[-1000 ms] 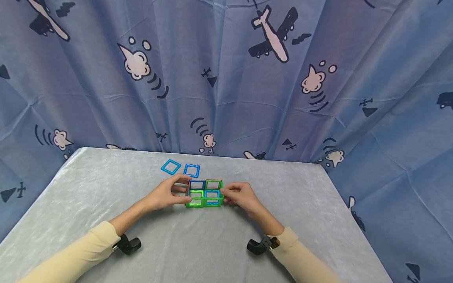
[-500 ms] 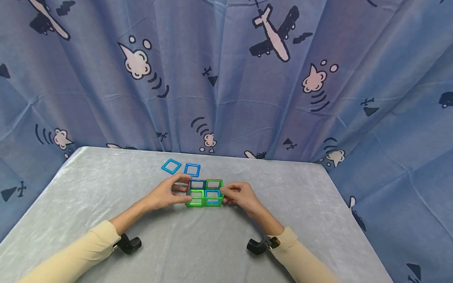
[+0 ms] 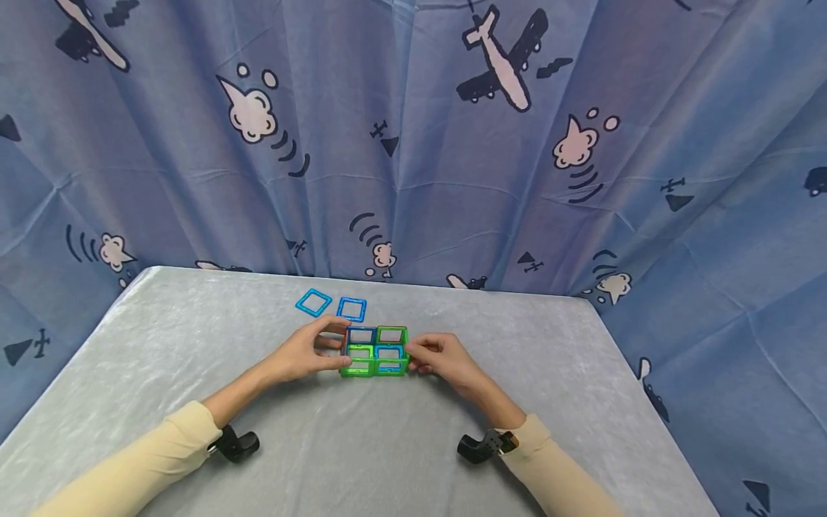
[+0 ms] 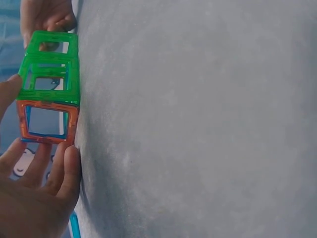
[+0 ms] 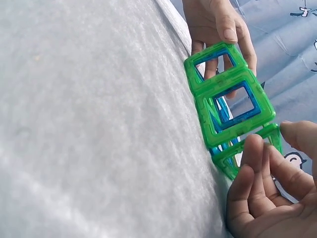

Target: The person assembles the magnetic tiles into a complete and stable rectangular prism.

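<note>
Against the two earlier frames, we see almost everything standing where it was: the blue curtain with its airplane print fills the background and has slid only a touch in view, and the grey cloth-covered table runs up to it as before. Our left sleeve lies as it did, while our right sleeve has drawn slightly outward. Our left hand stays curled around the left end of the block of magnetic frames, thumb at the front and fingers reaching to the far side. Our right hand remains pinched on the block's right end, its thumb and fingers at the green end panel. The block itself rests on the table between our hands, unmoved, two green squares facing us, blue and green ones behind, and an orange panel closing its left end. The black wrist device on our right arm has shifted a little outward. Beyond the block, the tilted blue square and the straighter blue square lie flat, just beside each other, unchanged.
</note>
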Demonstrator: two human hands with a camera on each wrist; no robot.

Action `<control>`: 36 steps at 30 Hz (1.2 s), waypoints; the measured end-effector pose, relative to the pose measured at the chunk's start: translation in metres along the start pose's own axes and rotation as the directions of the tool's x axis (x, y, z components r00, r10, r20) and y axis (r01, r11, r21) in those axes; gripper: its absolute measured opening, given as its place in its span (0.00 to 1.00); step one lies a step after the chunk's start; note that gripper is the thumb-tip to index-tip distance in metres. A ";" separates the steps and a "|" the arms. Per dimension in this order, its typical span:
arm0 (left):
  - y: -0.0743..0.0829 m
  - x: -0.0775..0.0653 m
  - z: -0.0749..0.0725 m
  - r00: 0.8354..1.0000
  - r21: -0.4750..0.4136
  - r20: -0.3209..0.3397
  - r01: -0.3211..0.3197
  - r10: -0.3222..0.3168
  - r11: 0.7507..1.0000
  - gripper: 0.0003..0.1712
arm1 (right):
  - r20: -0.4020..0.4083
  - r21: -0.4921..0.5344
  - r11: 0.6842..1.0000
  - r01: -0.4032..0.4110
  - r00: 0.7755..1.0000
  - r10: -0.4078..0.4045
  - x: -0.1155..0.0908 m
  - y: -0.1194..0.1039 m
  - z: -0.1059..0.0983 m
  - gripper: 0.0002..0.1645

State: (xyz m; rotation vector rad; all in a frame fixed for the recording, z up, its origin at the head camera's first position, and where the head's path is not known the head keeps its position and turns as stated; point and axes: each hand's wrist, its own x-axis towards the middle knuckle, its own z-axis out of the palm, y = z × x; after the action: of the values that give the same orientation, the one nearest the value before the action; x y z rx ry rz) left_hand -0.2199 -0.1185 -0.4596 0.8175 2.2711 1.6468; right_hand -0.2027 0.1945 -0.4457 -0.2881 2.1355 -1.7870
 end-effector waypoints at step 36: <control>0.002 -0.001 -0.008 1.000 -0.005 0.008 0.007 -0.007 1.000 0.37 | 0.112 -0.130 0.983 0.132 0.987 -0.117 -0.004 0.012 -0.015 0.11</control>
State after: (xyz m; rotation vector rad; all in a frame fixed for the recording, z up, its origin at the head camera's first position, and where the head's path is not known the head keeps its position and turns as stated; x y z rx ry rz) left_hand -0.2227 -0.1249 -0.4549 0.8126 2.2612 1.6419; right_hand -0.2045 0.2117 -0.4544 -0.5486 2.2131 -1.6530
